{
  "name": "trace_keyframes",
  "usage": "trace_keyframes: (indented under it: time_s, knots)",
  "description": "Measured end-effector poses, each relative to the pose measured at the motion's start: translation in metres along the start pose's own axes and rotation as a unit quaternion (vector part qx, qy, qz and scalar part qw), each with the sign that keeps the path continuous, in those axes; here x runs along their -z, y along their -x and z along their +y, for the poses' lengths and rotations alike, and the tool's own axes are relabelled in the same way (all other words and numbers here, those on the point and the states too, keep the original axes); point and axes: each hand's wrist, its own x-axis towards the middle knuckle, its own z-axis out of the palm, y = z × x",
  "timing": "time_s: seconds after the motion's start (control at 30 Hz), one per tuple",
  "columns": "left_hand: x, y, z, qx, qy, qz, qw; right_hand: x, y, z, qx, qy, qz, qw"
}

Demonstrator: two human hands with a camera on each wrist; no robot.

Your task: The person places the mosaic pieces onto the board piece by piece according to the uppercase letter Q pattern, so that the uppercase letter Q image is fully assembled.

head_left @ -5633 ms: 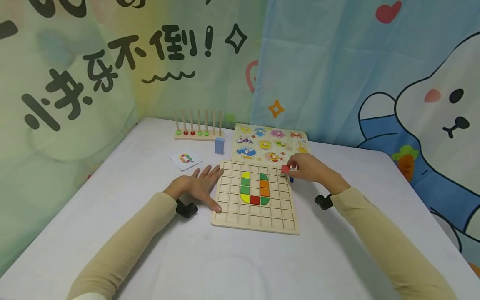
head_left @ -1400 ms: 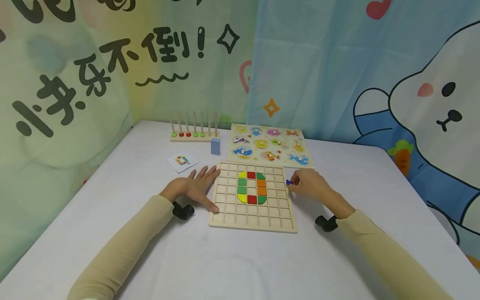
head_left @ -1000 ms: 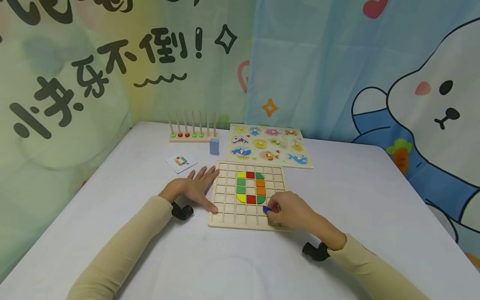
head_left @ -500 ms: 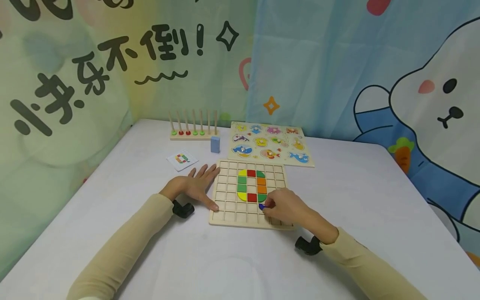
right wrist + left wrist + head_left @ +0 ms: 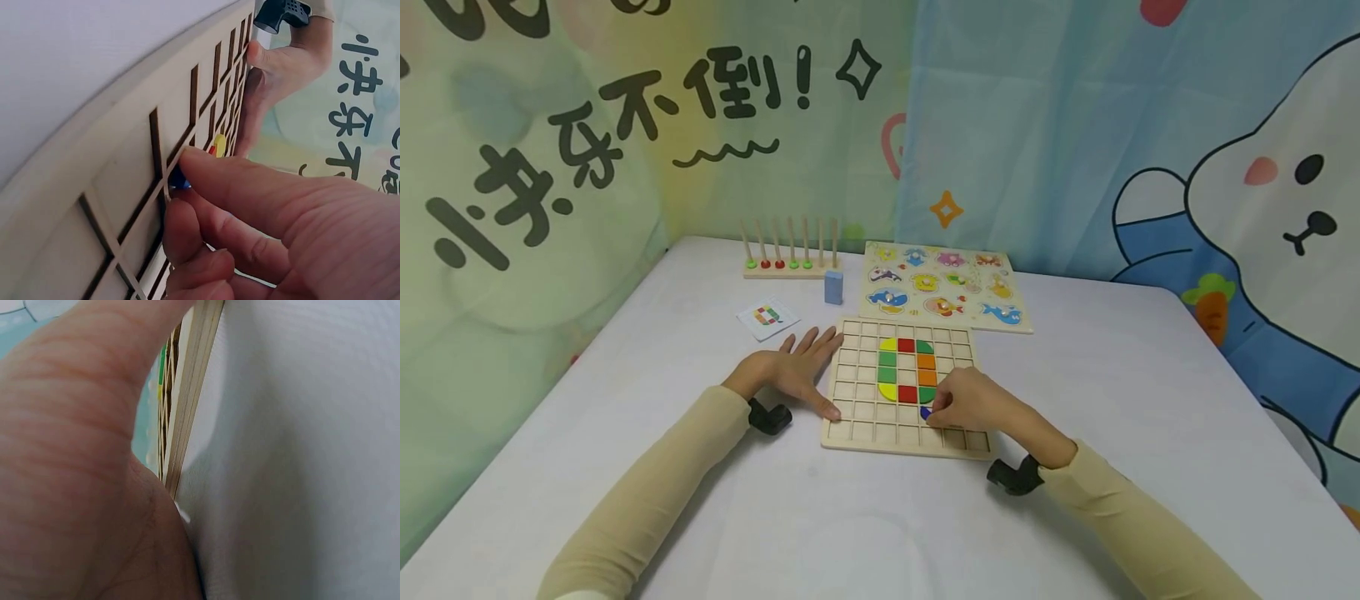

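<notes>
A wooden grid board (image 5: pixel 865 433) lies flat on the white table. On it, yellow, green, red and orange tiles (image 5: pixel 907 394) form a rounded ring. My right hand (image 5: pixel 973 402) pinches a small blue tile (image 5: pixel 926 413) between thumb and index finger, at a cell just below the ring's lower right green corner. In the right wrist view, the blue tile (image 5: pixel 179 178) shows at the grid bars, partly hidden by the fingertips. With its fingers spread, my left hand (image 5: pixel 793 373) rests along the board's left edge, thumb on the rim.
A card (image 5: pixel 767 318) printed with a coloured ring pattern lies left of the board. Behind stand a blue block (image 5: pixel 833 287) and a peg rack (image 5: pixel 793 272) with red and green beads. An animal knob puzzle (image 5: pixel 951 287) touches on the board's far side.
A red tile went into the ring's top gap. My right hand then picked up the blue tile right of the board and brought it to the cell below the ring. My left hand stayed.
</notes>
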Motion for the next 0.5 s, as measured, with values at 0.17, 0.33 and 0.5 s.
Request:
trace_keyframes:
  time_s: [0.17,0.33,0.5]
  knots:
    - [0.0028,0.0039,0.0046,0.001,0.000,-0.001,1.0000,0.0011,-0.0020,0.0009,-0.019,-0.009,-0.011,0.9997]
    - [0.0020,0.0043,0.0056,0.004,0.000,0.002,1.0000,0.0023,-0.0035,0.0018,-0.033,-0.022,-0.020,0.9990]
    - [0.0011,0.0024,0.0049,0.016,-0.009,-0.004,0.9998,0.0035,-0.0020,0.0035,-0.033,-0.037,-0.021,0.9985]
